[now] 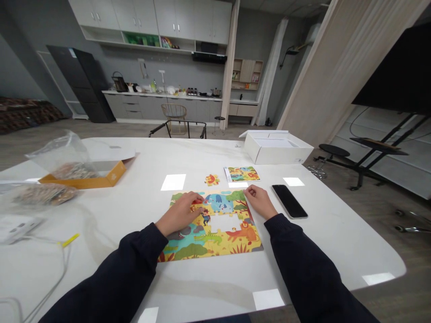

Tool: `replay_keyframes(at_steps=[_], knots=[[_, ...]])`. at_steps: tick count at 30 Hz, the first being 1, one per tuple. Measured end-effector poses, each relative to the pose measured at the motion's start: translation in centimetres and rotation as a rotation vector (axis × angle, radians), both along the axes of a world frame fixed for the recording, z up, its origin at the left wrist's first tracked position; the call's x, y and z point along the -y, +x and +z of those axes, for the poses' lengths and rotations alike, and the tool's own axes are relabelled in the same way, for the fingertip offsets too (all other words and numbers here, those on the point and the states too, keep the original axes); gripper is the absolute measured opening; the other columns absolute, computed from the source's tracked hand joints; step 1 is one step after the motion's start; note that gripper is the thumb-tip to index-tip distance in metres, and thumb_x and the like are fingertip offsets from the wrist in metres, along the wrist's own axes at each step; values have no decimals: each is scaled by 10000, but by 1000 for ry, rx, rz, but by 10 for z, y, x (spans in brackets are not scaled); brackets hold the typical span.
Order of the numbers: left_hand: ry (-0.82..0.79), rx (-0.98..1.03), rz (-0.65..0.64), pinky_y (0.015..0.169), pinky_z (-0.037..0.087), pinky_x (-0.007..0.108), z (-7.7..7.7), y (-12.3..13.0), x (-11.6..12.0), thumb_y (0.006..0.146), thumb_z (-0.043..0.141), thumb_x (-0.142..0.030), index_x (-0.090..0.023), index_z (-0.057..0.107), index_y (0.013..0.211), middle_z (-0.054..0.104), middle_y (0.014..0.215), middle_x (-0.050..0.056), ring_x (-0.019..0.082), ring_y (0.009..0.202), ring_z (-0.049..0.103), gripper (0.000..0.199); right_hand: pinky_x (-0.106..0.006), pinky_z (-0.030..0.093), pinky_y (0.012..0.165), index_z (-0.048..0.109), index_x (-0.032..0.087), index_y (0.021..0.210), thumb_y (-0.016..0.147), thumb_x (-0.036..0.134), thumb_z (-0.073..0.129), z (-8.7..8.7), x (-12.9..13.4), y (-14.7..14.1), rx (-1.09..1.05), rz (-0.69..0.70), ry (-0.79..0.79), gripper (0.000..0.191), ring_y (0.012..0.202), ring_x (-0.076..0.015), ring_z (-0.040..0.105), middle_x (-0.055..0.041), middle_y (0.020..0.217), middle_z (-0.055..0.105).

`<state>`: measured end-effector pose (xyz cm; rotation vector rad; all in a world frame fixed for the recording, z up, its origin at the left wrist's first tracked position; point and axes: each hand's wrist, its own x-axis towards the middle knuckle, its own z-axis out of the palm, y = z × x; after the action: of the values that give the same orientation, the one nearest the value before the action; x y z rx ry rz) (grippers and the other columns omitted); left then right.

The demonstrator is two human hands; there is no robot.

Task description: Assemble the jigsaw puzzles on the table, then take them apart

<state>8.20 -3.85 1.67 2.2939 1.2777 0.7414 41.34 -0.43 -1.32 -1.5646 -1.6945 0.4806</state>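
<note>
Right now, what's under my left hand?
Under your left hand is the upper-left part of the jigsaw puzzle; the artwork directly beneath is covered, so I can't see it.

1 puzzle [209,238] | 1 picture card [244,174] | 1 phone [289,202] | 2 bags [74,159] | 1 fridge [81,80]

The jigsaw puzzle [213,241] lies flat on the white tabletop [208,287], a rectangle with its borders joined wherever visible. Printed surface: blue elephants along the far side, green crocodile and orange lion along the near side, blue water at left, yellow ground throughout. One defect noted: an irregular opening with knobbed edges, right of centre, exposing white beneath. Part of the upper left is hidden. Loose puzzle material [212,180], orange-red and yellow, lies apart, just beyond the far edge; piece count indeterminable.
</note>
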Motion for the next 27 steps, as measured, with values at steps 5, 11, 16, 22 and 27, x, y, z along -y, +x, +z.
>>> replay_keyframes(at_steps=[5, 11, 16, 22, 27], knots=[[31, 21, 81, 996, 499, 402, -8, 22, -71, 881, 592, -321, -249, 623, 1160, 685, 1198, 55, 249, 1095, 641, 290, -279, 392, 608, 593, 224, 765, 901, 452, 567, -5, -3, 2, -16, 32, 29, 267, 613, -170, 541, 13, 640, 593], [-14, -223, 175, 1064, 415, 516, -11, 58, -126, 799, 690, -336, -252, 581, 1271, 664, 1257, 108, 362, 1296, 525, 492, -284, 411, 621, 635, 225, 856, 919, 408, 553, -8, -3, 7, -4, 126, 34, 210, 624, -175, 564, 9, 679, 617], [3, -258, 185, 1001, 446, 462, -13, 58, -134, 827, 683, -365, -246, 606, 1125, 681, 1191, 87, 322, 1168, 585, 330, -287, 405, 611, 649, 227, 901, 924, 392, 547, -9, -7, 10, -7, 134, 32, 196, 610, -175, 557, 13, 674, 602], [132, -325, 158, 997, 444, 459, -12, 54, -128, 874, 635, -405, -221, 582, 1167, 674, 1161, 116, 332, 1155, 580, 350, -288, 418, 642, 664, 228, 922, 922, 378, 553, -9, -6, 9, -2, 125, 26, 186, 642, -179, 578, 1, 717, 648], [6, -310, 156, 1080, 412, 470, -7, 57, -130, 821, 682, -362, -228, 515, 1341, 624, 1307, 143, 347, 1331, 498, 562, -288, 418, 655, 666, 231, 926, 922, 368, 554, -10, -4, 7, 4, 104, 31, 177, 655, -179, 589, 4, 721, 657]])
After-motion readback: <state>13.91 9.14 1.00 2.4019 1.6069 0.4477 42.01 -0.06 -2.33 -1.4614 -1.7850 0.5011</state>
